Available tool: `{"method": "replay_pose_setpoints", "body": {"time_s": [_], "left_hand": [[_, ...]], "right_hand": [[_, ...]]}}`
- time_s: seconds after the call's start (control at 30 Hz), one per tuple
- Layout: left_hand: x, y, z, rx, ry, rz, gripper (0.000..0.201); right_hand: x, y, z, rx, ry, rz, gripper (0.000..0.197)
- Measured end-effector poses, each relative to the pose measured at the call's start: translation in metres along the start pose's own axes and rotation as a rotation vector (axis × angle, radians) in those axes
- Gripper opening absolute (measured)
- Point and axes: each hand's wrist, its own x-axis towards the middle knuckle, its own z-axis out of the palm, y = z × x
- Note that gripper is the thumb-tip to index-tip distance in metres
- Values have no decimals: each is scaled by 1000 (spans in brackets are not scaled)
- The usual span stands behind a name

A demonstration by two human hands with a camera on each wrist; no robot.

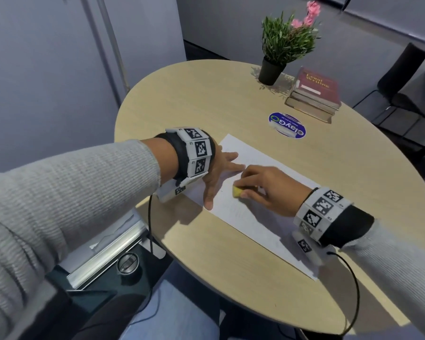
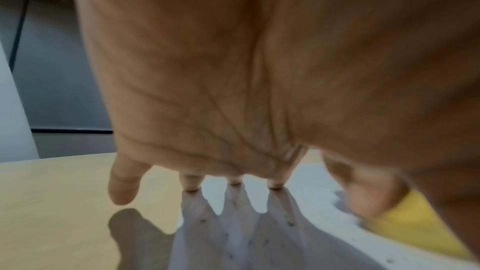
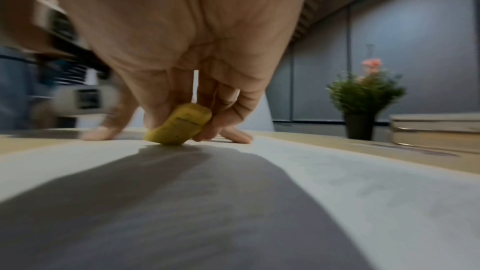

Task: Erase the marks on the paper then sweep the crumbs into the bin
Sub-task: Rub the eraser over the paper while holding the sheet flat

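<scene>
On the round wooden surface the paper is pinned flat by the spread left hand, so it cannot slide while the eraser, pinched in the right hand, is rubbed on it.

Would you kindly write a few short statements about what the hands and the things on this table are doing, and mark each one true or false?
1. The right hand pinches a yellow eraser against the paper. True.
2. The left hand is lifted clear of the table. False: it lies flat, its fingers spread on the paper's edge.
3. The potted plant stands on top of the books. False: it stands on the table beside the stack.
4. A round blue sticker lies between the paper and the books. True.
5. The eraser lies flat on its broad face. False: in the right wrist view it is tilted, one end on the paper.
</scene>
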Motion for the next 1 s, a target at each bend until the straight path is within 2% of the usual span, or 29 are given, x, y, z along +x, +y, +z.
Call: {"method": "replay_pose_setpoints", "body": {"time_s": [0.13,0.17,0.27,0.3,0.43,0.47,0.6,0.67,0.73,0.8,0.9,1.0], "left_hand": [[1,-1,0,-1,-11,-1,128],[2,-2,0,-1,-11,0,129],[5,-5,1,-22,-21,-3,134],[7,-7,2,-29,-26,-4,135],[8,-9,4,-45,-36,1,134],[8,-8,4,-49,-37,6,133],[7,-8,1,-41,-32,4,136],[8,-8,2,-42,-39,1,136],[8,-7,3,-30,-37,-5,133],[2,-3,1,-12,-24,18,130],[-2,-2,-2,-31,-11,53,126],[3,-5,2,-14,-33,10,131]], "right_hand": [[-8,-23,6,41,-174,-149,26],[-5,-16,3,48,-171,-134,27],[4,7,-11,8,-18,17,22],[4,9,-11,-3,3,26,20],[-5,-23,7,29,-161,-167,24],[-4,-22,5,36,-174,-160,25],[5,7,-11,2,-4,19,19],[4,-3,-4,3,-39,-60,19],[1,-21,6,18,-141,-170,24],[9,-14,1,11,-145,-106,24],[15,1,-9,-32,-19,4,21],[9,-22,5,-5,-126,-149,21]]}}
